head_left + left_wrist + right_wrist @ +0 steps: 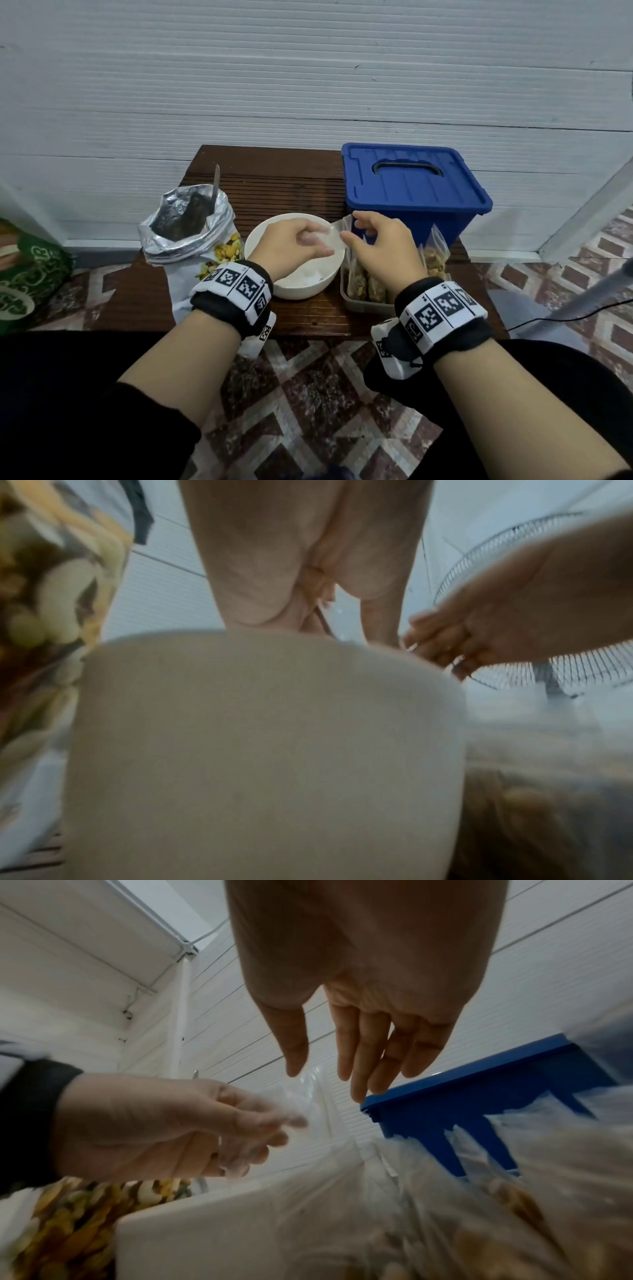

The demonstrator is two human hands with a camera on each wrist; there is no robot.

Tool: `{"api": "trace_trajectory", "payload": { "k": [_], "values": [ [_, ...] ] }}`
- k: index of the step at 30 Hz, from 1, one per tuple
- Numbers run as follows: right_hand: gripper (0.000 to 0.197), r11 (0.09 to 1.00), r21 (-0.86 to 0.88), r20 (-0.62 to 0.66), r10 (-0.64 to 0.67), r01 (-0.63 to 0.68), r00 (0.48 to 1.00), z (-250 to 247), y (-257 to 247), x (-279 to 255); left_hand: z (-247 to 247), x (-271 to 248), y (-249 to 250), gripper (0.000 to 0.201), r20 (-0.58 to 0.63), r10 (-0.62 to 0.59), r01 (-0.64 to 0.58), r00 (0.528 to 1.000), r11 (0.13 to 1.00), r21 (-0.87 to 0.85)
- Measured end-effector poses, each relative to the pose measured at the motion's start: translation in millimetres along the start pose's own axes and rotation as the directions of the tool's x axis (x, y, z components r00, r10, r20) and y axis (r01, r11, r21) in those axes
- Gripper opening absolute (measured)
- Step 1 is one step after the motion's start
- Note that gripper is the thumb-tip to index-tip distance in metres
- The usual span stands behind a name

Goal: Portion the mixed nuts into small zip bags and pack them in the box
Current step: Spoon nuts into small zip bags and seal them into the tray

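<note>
Over the bowl (pixel 291 270), the left hand (pixel 291 245) pinches an empty zip bag (pixel 337 228); the right hand (pixel 383 246) hangs loosely spread, holding nothing. The box (pixel 414 185) is lidded behind, nut pouch (pixel 188 226) at left. Judged risk: the thin bag slipping from so light a pinch.

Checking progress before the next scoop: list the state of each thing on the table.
blue box: lid on.
foil nut bag: open, spoon standing inside.
white bowl: upright.
empty zip bag: held over the bowl.
clear tray: holds filled zip bags.
left hand: grips the bag.
right hand: fingers relaxed.
</note>
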State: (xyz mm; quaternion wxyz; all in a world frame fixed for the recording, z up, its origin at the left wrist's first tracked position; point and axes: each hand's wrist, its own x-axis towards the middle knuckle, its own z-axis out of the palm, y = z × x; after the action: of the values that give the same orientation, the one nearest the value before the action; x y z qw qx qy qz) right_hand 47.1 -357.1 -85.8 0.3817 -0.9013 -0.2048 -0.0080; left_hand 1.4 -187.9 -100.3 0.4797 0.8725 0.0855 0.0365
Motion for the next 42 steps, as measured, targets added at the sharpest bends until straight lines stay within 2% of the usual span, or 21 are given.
{"api": "trace_trajectory", "payload": {
  "k": [2,5,7,9,11,13,15,17,19,22,26,29,32,35,42],
  "values": [
    [0.038,0.993,0.115,0.039,0.022,-0.026,0.999,-6.0,-3.0,-0.2,-5.1,-5.9,9.0,0.031,0.024,0.050,-0.047,0.998,0.995,-0.082],
    [0.018,0.964,0.262,0.068,0.031,-0.048,0.997,-13.8,-6.7,0.4,-10.5,-7.6,13.8,0.032,0.047,0.055,-0.047,0.997,0.986,-0.157],
    [0.007,0.948,0.313,0.056,0.047,-0.062,0.997,-16.0,-7.0,1.2,-13.3,-7.4,13.2,0.033,0.082,0.039,-0.024,0.996,0.984,-0.179],
    [0.006,0.948,0.313,0.043,0.055,-0.065,0.998,-16.1,-6.4,1.5,-15.4,-7.4,12.3,0.034,0.113,0.023,-0.001,0.993,0.983,-0.184],
    [0.006,0.956,0.286,0.043,0.058,-0.068,0.997,-14.8,-5.5,1.5,-15.1,-7.3,10.9,0.041,0.103,0.026,-0.012,0.994,0.991,-0.130],
    [0.007,0.961,0.267,0.033,0.066,-0.072,0.997,-13.8,-5.5,1.2,-12.4,-7.5,10.4,0.060,0.035,0.071,-0.070,0.997,0.997,-0.039],
    [0.007,0.959,0.269,0.019,0.081,-0.084,0.996,-13.4,-5.8,1.3,-8.2,-8.9,13.1,0.080,-0.026,0.187,-0.184,0.982,0.978,0.095],
    [0.008,0.953,0.289,0.016,0.089,-0.090,0.996,-13.1,-6.6,0.8,-3.2,-9.9,17.8,0.090,-0.028,0.303,-0.284,0.953,0.917,0.278],
    [0.010,0.943,0.316,0.036,0.097,-0.103,0.995,-12.5,-8.8,-0.4,1.6,-9.9,21.2,0.084,-0.031,0.374,-0.332,0.927,0.857,0.393],
    [0.017,0.929,0.350,0.069,0.101,-0.119,0.993,-12.0,-11.8,-2.3,5.8,-8.0,21.0,0.067,-0.085,0.428,-0.360,0.900,0.839,0.409],
    [0.027,0.906,0.401,0.051,0.126,-0.136,0.991,-12.8,-9.8,-0.5,4.0,-7.3,17.2,0.061,-0.141,0.403,-0.358,0.904,0.896,0.261],
    [0.021,0.879,0.448,0.072,0.147,-0.163,0.987,-14.9,-9.2,0.0,1.3,-9.8,16.7,0.064,-0.148,0.360,-0.335,0.921,0.927,0.168],
    [0.019,0.850,0.499,0.118,0.123,-0.166,0.985,-17.9,-11.1,-2.3,1.8,-12.7,19.0,0.073,-0.116,0.300,-0.284,0.947,0.949,0.138],
    [0.015,0.841,0.519,0.114,0.109,-0.152,0.988,-19.3,-11.1,-3.6,3.5,-14.5,21.4,0.067,-0.122,0.274,-0.263,0.954,0.959,0.104],
    [0.016,0.823,0.544,0.117,0.121,-0.165,0.986,-20.3,-11.5,-5.4,3.4,-15.2,21.5,0.061,-0.115,0.303,-0.296,0.946,0.952,0.073]
  ]
}}
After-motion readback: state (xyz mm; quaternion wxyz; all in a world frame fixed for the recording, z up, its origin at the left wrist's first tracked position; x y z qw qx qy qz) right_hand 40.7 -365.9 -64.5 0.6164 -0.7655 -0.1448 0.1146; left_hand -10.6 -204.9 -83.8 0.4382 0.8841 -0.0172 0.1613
